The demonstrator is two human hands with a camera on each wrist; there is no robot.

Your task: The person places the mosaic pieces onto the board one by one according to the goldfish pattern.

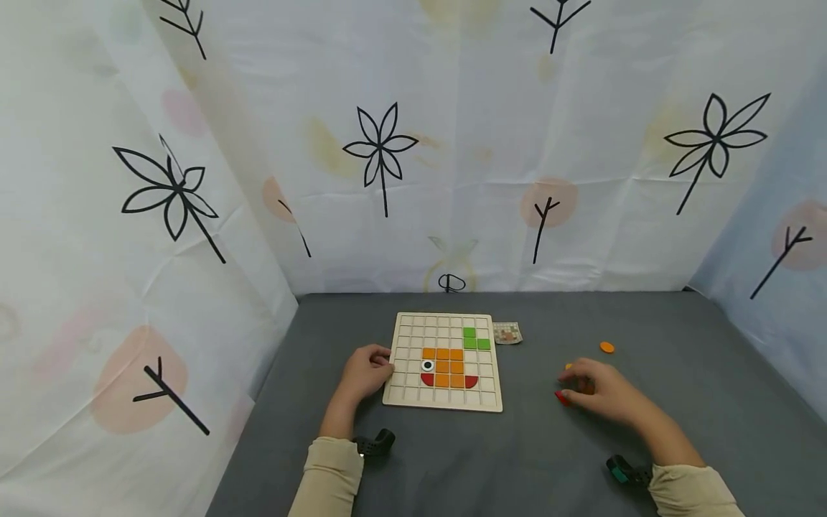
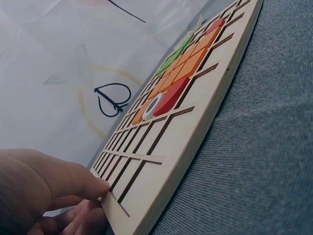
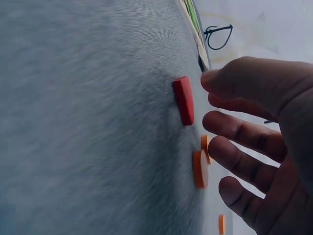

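A square wooden grid board [image 1: 403,393] lies on the table, bearing orange, green and red tiles and a round black-and-white eye piece [image 1: 427,365]. At its left edge, my left hand [image 1: 367,371] holds the rim; in the left wrist view one fingertip lies on the board's face while other fingers are curled beside it. My right hand [image 1: 604,390] hovers right of the board with fingers parted and relaxed, holding nothing. Just below its fingertips lies a red piece [image 3: 184,100]. Round orange pieces [image 3: 199,169] lie beyond, partly behind the fingers in the head view.
A small printed card [image 1: 507,333] sticks out by the board's upper right side. Farther right lies another orange disc [image 1: 606,347]. Grey cloth [image 1: 452,459] covers the table, and a patterned white curtain [image 1: 478,237] hangs behind it.
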